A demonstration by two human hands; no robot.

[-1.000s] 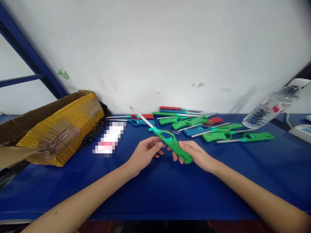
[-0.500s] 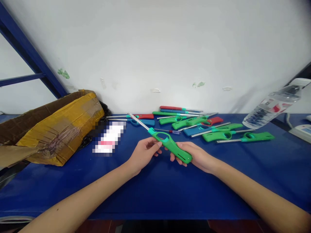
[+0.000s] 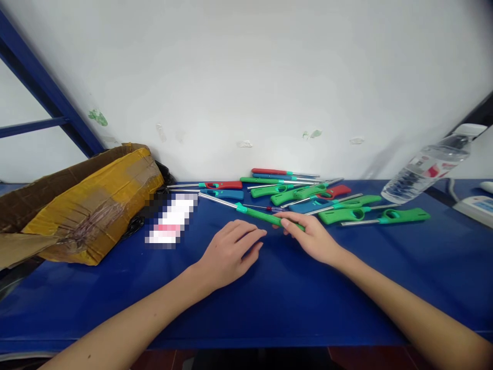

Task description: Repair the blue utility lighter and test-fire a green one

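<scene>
A green lighter with a long metal tube (image 3: 262, 215) is seen edge-on above the blue table, its tube pointing to the upper left. My right hand (image 3: 314, 239) pinches the handle end between thumb and fingers. Just below the lighter, my left hand (image 3: 233, 252) is off it, back of the hand up, with loosely bent fingers slightly apart. Behind them lie several more lighters, among them a green one (image 3: 406, 216), a red one (image 3: 335, 193) and a blue one (image 3: 227, 194). A small screwdriver (image 3: 274, 208) is behind the held lighter.
On the left of the blue table (image 3: 269, 313) sits a cardboard box with yellow tape (image 3: 96, 205). A pixelated white item (image 3: 173, 221) lies beside it. A tilted water bottle (image 3: 427, 167) and a white device (image 3: 477, 208) are at the right. A white wall stands behind.
My left hand has let go of the green lighter and turned back up, slightly lower. The lighter has rolled from its broad side to its edge in my right hand.
</scene>
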